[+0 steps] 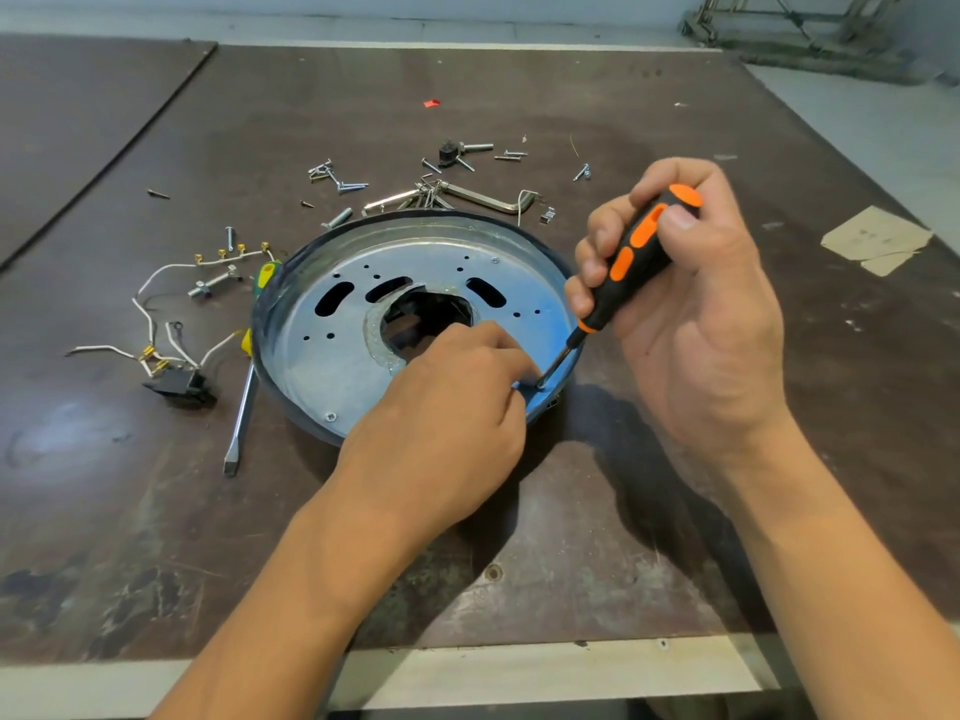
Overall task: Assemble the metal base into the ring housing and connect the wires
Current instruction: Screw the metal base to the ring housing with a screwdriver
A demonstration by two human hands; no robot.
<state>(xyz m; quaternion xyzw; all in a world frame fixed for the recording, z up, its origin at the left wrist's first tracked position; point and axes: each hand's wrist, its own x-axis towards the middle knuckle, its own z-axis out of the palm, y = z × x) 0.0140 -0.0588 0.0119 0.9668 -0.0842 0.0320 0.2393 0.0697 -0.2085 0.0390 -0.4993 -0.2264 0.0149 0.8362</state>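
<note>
Metal base (pixel 358 361) sits inside the dark ring housing (pixel 441 216) at mid-tabletop (pixel 623 537). Head view: the right hand's (pixel 691 304) grip wraps a black-and-orange screwdriver (pixel 631 267), its blade slanting down to the base's near right edge. There the left hand's (pixel 447 407) grip pinches a small screw (pixel 541 385) at the tip. White wires (pixel 150 309) and a flat screwdriver (pixel 241 407) lie to the left.

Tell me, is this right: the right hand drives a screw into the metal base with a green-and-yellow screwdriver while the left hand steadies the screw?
Not quite: the head view shows the right hand gripping a black-and-orange screwdriver. The green-and-yellow screwdriver lies on the table, left of the ring housing. Otherwise right: the left hand steadies the screw.
</note>
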